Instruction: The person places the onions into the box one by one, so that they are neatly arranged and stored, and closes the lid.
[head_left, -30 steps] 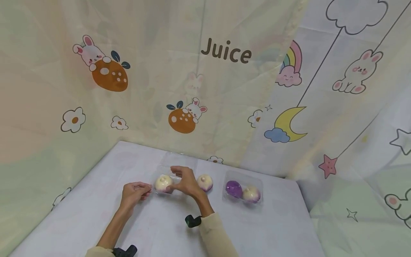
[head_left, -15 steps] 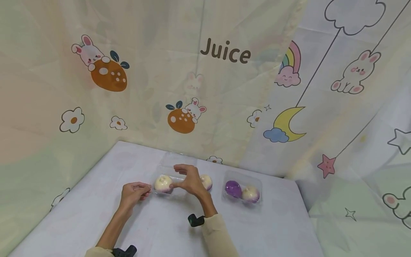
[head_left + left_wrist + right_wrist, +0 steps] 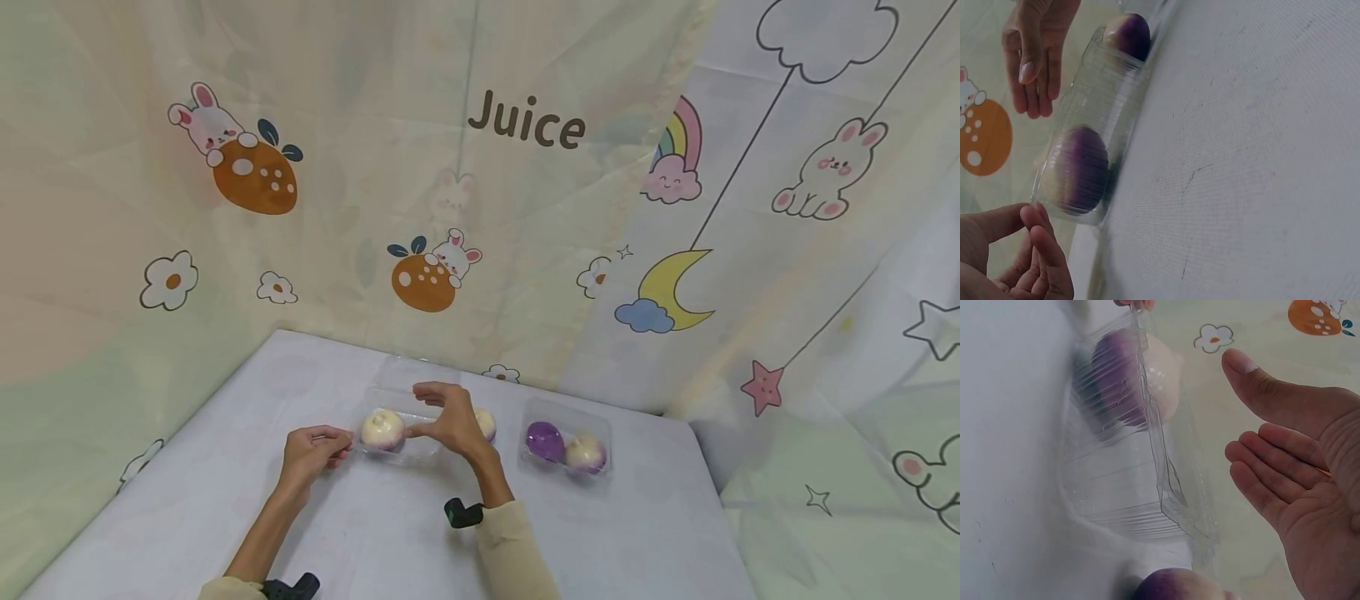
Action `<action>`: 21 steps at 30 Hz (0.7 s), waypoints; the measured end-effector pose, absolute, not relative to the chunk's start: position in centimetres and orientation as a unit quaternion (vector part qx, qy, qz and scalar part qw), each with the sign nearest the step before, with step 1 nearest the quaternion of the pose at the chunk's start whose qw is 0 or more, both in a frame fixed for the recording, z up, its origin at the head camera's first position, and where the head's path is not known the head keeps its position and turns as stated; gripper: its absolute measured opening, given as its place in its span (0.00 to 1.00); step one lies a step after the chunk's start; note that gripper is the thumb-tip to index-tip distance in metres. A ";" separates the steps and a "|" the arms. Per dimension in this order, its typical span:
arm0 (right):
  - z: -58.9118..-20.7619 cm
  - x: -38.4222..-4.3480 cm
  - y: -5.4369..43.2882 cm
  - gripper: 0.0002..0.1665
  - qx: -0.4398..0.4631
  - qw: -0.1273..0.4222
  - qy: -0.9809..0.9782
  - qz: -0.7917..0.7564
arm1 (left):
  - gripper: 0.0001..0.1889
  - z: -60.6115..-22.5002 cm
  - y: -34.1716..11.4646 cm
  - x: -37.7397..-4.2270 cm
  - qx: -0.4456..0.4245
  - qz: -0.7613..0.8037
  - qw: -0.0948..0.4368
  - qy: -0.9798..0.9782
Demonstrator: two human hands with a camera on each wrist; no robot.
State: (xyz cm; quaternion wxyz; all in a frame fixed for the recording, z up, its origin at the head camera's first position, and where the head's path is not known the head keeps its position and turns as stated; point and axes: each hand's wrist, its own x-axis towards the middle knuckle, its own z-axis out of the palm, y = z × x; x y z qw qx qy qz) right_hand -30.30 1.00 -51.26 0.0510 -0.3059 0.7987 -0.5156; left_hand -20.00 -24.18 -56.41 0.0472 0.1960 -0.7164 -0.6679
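Note:
A clear plastic box (image 3: pixel 422 451) stands on the white table with its lid (image 3: pixel 417 372) folded back. In its left half lies a glossy cream-and-purple ball with a small nub on top (image 3: pixel 382 430). My left hand (image 3: pixel 315 450) pinches the box's left rim between thumb and fingertips, as the left wrist view shows. Over the box's right half hovers my right hand (image 3: pixel 450 421), thumb and fingers spread apart with nothing between them. A second cream-and-purple ball (image 3: pixel 486 423) sits on the table just right of the box, partly hidden behind the right hand.
Further right is another clear box (image 3: pixel 529 408). It holds a purple ball (image 3: pixel 545 442) and a cream-and-purple ball (image 3: pixel 587 454) side by side. Printed cloth (image 3: pixel 337 333) hangs behind the table (image 3: pixel 645 533).
My right hand has drawn off to the right from the ball in the box, and now covers more of the loose ball. The left hand has stayed at the box's edge.

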 end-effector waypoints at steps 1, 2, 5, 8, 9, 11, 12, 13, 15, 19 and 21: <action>-51.2 -30.3 1.1 0.43 -0.304 0.051 0.799 -0.516 | 0.14 -56.4 -24.1 -20.0 0.196 -0.667 0.048 -0.717; -51.2 -30.3 1.2 0.43 -0.303 0.049 0.800 -0.515 | 0.13 -56.3 -24.1 -19.9 0.197 -0.666 0.048 -0.718; -51.1 -30.3 1.5 0.43 -0.299 0.044 0.804 -0.512 | 0.13 -56.2 -24.0 -19.9 0.201 -0.664 0.049 -0.718; -51.0 -30.3 1.9 0.43 -0.296 0.036 0.810 -0.506 | 0.13 -56.2 -24.0 -19.8 0.201 -0.663 0.049 -0.720; -51.0 -30.3 2.0 0.43 -0.294 0.033 0.812 -0.503 | 0.13 -56.3 -24.0 -19.8 0.200 -0.663 0.049 -0.719; -50.8 -30.4 2.3 0.43 -0.291 0.026 0.816 -0.499 | 0.13 -56.4 -24.1 -19.9 0.197 -0.665 0.048 -0.719; -50.8 -30.5 2.4 0.43 -0.289 0.023 0.817 -0.499 | 0.13 -56.3 -24.1 -19.9 0.196 -0.665 0.049 -0.719; -50.7 -30.6 2.6 0.43 -0.288 0.020 0.817 -0.499 | 0.13 -56.3 -24.1 -20.0 0.194 -0.665 0.049 -0.719; -50.6 -30.7 2.9 0.44 -0.282 0.014 0.820 -0.498 | 0.13 -56.3 -24.2 -20.1 0.196 -0.666 0.049 -0.718; -50.7 -30.8 3.6 0.45 -0.276 0.006 0.815 -0.509 | 0.13 -56.4 -24.2 -20.1 0.200 -0.667 0.047 -0.716; -50.7 -30.9 3.9 0.45 -0.273 0.002 0.814 -0.513 | 0.13 -56.4 -24.2 -20.1 0.200 -0.668 0.047 -0.715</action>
